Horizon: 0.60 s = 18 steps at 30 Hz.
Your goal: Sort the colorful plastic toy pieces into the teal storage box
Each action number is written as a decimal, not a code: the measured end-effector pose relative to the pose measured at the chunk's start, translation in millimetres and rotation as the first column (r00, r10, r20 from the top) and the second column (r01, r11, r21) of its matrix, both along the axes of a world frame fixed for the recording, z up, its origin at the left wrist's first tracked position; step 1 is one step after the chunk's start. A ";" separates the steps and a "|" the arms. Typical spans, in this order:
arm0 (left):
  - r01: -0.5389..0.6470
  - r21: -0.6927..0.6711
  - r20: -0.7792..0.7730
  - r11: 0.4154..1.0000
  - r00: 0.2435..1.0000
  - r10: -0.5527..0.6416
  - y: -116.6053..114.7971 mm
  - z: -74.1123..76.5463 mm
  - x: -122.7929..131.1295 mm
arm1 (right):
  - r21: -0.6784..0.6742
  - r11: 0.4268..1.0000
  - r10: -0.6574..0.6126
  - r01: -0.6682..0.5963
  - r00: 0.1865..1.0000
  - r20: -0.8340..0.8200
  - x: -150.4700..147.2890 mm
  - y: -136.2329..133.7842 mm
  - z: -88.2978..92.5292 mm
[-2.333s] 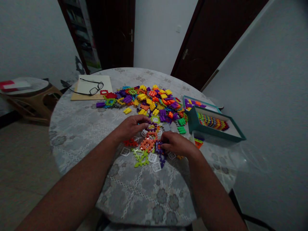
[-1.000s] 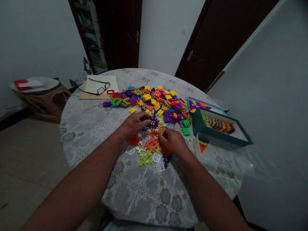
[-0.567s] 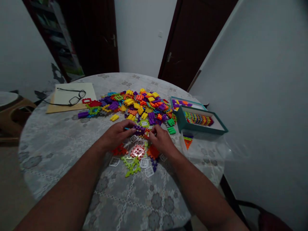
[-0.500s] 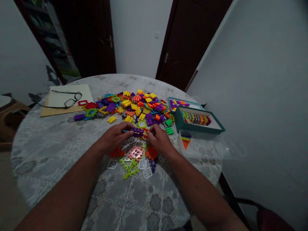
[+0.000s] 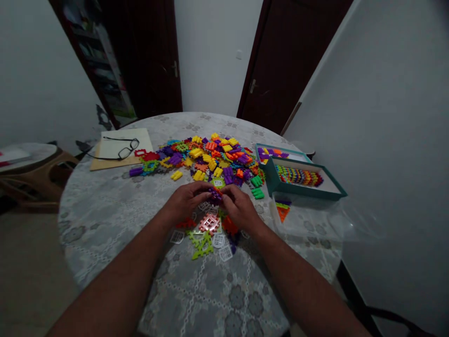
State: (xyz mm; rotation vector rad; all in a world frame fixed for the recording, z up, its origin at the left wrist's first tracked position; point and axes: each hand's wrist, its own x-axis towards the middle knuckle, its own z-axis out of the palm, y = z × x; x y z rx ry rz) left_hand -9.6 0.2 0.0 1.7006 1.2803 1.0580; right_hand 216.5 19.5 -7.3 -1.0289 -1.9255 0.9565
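My left hand (image 5: 187, 200) and my right hand (image 5: 239, 208) meet over the middle of the round table (image 5: 105, 210). Both pinch a purple interlocking block (image 5: 214, 194) between their fingertips. Just below the hands lie loose flat pieces: a pink square piece (image 5: 209, 223), a lime green piece (image 5: 201, 243), an orange piece (image 5: 229, 225) and several clear white ones (image 5: 225, 253). Beyond the hands spreads a big pile of coloured blocks (image 5: 206, 159).
A teal box (image 5: 304, 180) with coloured pieces sits at the right, a clear plastic tray (image 5: 298, 220) in front of it. Glasses (image 5: 122, 147) rest on a notepad (image 5: 105, 159) at the far left. A stool (image 5: 31, 173) stands beside the table; dark doors behind.
My right hand has left the flat pieces and come up to join the left hand on the purple block. The hands have closed together. The camera view has shifted.
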 end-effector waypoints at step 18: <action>0.049 0.079 -0.130 0.996 0.991 -0.039 4.5 -1.2 -6.0 | -0.378 0.918 0.046 -0.117 0.980 -0.192 -8.9 12.0 -7.7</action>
